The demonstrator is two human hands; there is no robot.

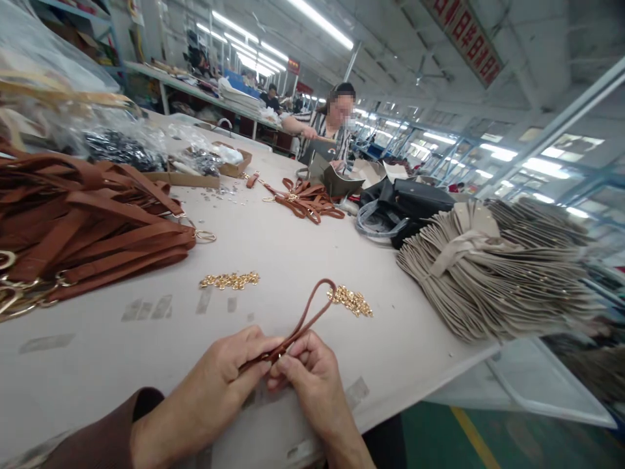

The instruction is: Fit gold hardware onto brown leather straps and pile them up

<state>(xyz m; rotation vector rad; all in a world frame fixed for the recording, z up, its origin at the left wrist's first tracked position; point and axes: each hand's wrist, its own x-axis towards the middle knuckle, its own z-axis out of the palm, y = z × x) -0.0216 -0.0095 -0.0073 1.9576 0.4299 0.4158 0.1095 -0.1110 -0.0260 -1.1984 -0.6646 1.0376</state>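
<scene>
My left hand [222, 374] and my right hand [310, 374] meet at the near edge of the table [273, 241], both pinched on the ends of a thin brown leather strap [310, 312]. The strap loops up and away from my fingers. A small gold fitting seems to sit where my fingertips meet, mostly hidden. Two little heaps of gold metal rings lie just beyond: one [229, 281] to the left, one [351, 301] beside the loop's top.
A big pile of brown straps with gold rings [92, 228] fills the left. Stacked beige leather pieces [498, 273] lie at the right, black bags [405, 208] behind them. Another person [327, 127] works at the far end, with more straps [305, 198] and cardboard trays [205, 169].
</scene>
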